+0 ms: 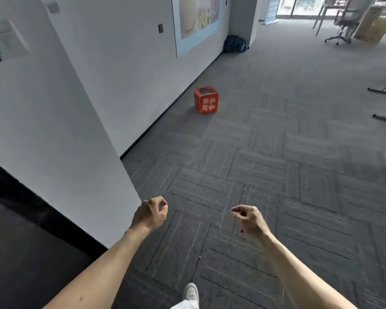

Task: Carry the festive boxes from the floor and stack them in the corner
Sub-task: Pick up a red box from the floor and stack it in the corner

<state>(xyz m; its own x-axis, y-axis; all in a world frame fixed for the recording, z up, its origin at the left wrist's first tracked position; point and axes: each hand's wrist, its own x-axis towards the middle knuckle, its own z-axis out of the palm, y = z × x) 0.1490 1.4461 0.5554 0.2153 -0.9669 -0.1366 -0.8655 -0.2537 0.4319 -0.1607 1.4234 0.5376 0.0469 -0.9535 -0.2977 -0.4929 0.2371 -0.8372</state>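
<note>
Left hand point(151, 214) and right hand point(249, 218) loosely curled, empty; festive box point(206, 100) at floor's point(288, 157) left edge, perhaps open-topped, could buckle if squeezed.

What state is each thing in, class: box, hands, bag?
red festive box: upright on the carpet, untouched.
left hand: loosely curled, empty.
right hand: loosely curled, empty.
black bag: slumped against the wall.
</note>
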